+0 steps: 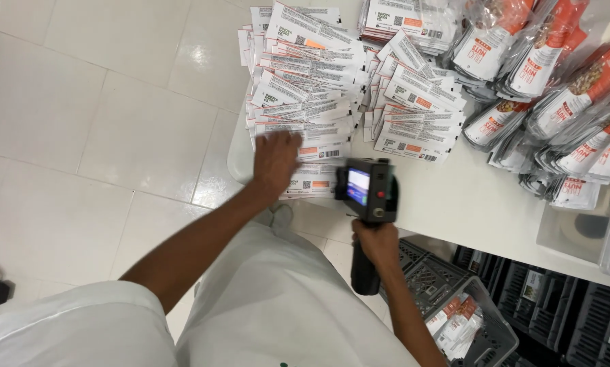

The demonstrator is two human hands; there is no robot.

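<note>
Left hand [276, 161] flat, fingers spread, pressing the near row of white label-side pouches [312, 146] on the desk [468, 204]. Right hand [375, 243] clamped on the handle of the black handheld printer [366, 190], screen up. I read the printer just right of the pressed pouch. Rows run away from me. Left hand nearer. Grey crate [454, 299] below the desk.
</note>
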